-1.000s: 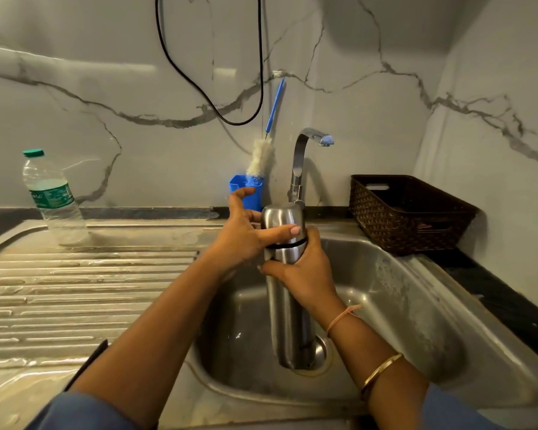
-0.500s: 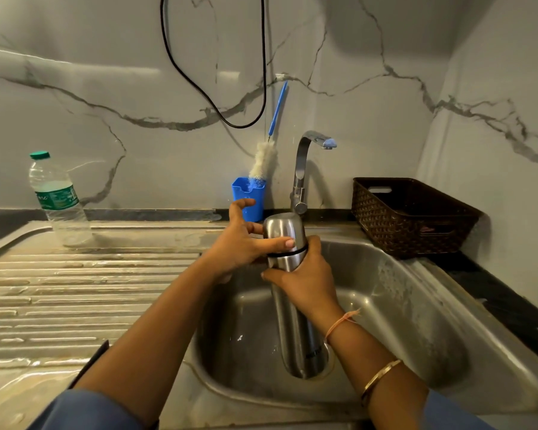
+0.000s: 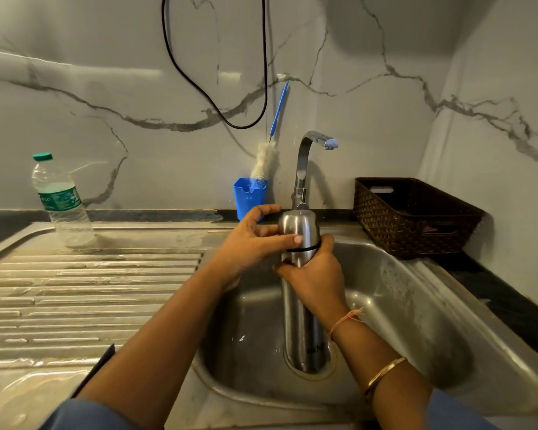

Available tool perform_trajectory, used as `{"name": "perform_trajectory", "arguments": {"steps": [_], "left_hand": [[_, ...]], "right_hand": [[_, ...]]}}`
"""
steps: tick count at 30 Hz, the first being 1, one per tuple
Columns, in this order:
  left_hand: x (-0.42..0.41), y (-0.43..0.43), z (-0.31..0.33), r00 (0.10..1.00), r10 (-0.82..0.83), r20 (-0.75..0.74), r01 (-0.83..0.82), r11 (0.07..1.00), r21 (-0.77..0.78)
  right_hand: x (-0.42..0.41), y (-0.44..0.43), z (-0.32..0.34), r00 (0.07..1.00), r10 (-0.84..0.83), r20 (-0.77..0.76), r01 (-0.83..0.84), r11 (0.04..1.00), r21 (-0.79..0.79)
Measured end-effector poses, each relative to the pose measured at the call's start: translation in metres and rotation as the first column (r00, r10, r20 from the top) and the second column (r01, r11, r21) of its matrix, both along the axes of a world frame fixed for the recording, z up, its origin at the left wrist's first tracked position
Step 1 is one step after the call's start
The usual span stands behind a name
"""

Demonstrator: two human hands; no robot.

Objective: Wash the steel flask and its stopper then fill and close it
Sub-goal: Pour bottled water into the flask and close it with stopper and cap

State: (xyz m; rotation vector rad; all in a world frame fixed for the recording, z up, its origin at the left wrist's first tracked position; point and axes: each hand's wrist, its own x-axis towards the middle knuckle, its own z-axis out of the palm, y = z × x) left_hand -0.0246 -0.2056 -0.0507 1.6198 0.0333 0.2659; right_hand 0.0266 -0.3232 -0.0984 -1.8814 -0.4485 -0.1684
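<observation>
Below the tap (image 3: 305, 162), at 6 o'clock, your left grip (image 3: 252, 243), closed on the cap (image 3: 297, 226), has turned slightly; your right grip (image 3: 317, 274) clamps the steel flask (image 3: 298, 330): opening has barely begun.

Flask (image 3: 298, 321) upright mid-basin over drain, left hand (image 3: 249, 243) gripping its top, right hand (image 3: 314, 274) just below; both forearms cross sink (image 3: 416, 305) near side. Open basin room right of flask, less on left. Tap spout (image 3: 311, 144) rises just behind flask top; gap hard to judge, probably small. Blue cup (image 3: 250, 197) with brush (image 3: 266, 159) blocks ledge left of tap. Brown basket (image 3: 416, 218) fills right rear corner. Drainboard (image 3: 90, 290) open; plastic bottle (image 3: 59, 203) at far-left end. Cable (image 3: 218, 107) loops on wall above.
</observation>
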Motion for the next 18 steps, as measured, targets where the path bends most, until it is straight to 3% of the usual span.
{"name": "perform_trajectory", "arguments": {"steps": [2,5,8,10,14,18], "left_hand": [[0.0,-0.013,0.002,1.0,0.002,-0.011,-0.001,0.995,0.096],[0.002,-0.035,-0.002,0.969,0.238,0.069,-0.247,0.925,0.289],[0.002,-0.039,-0.01,0.903,0.383,0.193,-0.411,0.901,0.136],[0.003,-0.03,-0.009,0.919,0.34,0.199,-0.348,0.938,0.005],[0.001,-0.012,-0.004,0.973,0.073,0.217,-0.061,0.996,-0.06],[0.002,-0.009,-0.008,0.957,0.117,0.266,-0.1,0.992,-0.077]], "right_hand": [[0.0,0.004,-0.001,1.0,0.011,-0.007,-0.012,0.999,-0.048],[-0.003,0.01,-0.004,0.992,0.099,0.084,-0.097,0.995,-0.035],[-0.01,0.009,0.005,0.975,0.198,-0.098,-0.184,0.974,0.131],[-0.008,0.006,0.003,0.964,0.26,-0.054,-0.252,0.96,0.122],[-0.003,0.0,0.004,0.893,0.449,-0.032,-0.429,0.87,0.244],[-0.003,0.002,0.005,0.862,0.505,-0.049,-0.477,0.84,0.259]]}}
